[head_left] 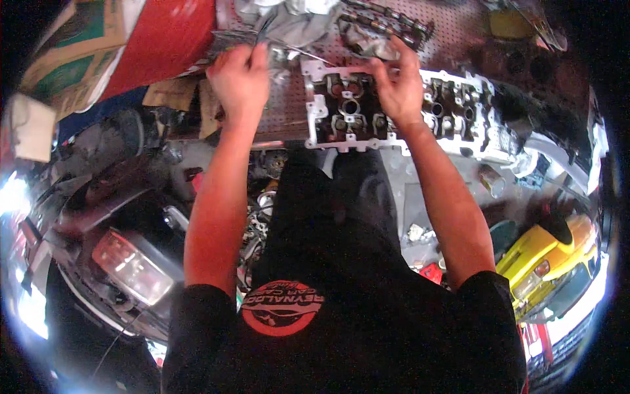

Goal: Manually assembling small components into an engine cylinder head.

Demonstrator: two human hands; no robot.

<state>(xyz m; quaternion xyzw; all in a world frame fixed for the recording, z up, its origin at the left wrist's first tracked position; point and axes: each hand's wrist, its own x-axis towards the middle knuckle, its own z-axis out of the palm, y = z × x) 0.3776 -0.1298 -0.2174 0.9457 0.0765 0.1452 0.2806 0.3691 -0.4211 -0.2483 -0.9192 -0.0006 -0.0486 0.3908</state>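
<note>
The aluminium cylinder head point(400, 111) lay flat on the perforated metal bench point(282, 111), its valve side up, running from the middle of the bench out to the right. By the look of it the work stood partway: the camshafts were already out, one of them resting on grey rags point(289, 23) near the far edge as a long camshaft point(387, 26), while the bores and valve pockets of the head sat open and dark, and nothing yet showed being fitted back. The right hand point(397, 85) rested over the head's upper middle, fingers curled down onto the casting; whether they pinched a small part could not be told. The left hand point(239, 82) was off the head, to its left above the bench, fingers closed around thin metal pieces point(262, 33) that might be a tool or wires, too blurred to name. The head's right end faded into shadow, the bench's far corners were cut off by the lens rim, and the clutter below the bench, including a car headlamp point(131, 266), was smeared by glare
</note>
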